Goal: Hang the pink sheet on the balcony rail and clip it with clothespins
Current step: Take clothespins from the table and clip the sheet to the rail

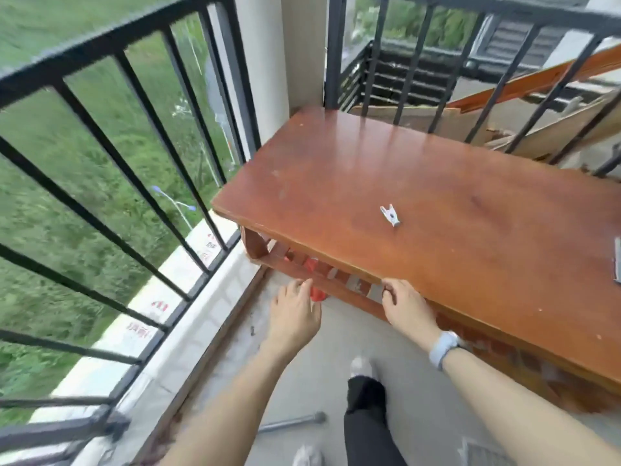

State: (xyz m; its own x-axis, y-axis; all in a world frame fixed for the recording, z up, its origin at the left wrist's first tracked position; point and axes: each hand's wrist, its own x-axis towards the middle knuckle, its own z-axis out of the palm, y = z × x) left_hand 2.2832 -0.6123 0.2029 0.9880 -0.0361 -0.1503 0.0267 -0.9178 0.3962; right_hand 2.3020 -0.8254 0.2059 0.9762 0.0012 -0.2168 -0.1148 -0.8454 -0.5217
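Observation:
A white clothespin (390,215) lies on the top of the brown wooden table (437,183). Red-pink cloth (317,293) shows between the slats of the table's lower shelf; how large it is stays hidden. My left hand (295,314) reaches toward that cloth with straight fingers, and the fingertips are right beside it. My right hand (405,306) is at the table's front edge with its fingers loosely bent and nothing in it. The black balcony rail (100,48) runs along the left.
A second rail section (504,15) stands behind the table, with boards and planks (544,129) beyond it. A metal rod (295,421) lies on the grey floor near my feet. A grey object (617,260) sits at the table's right edge.

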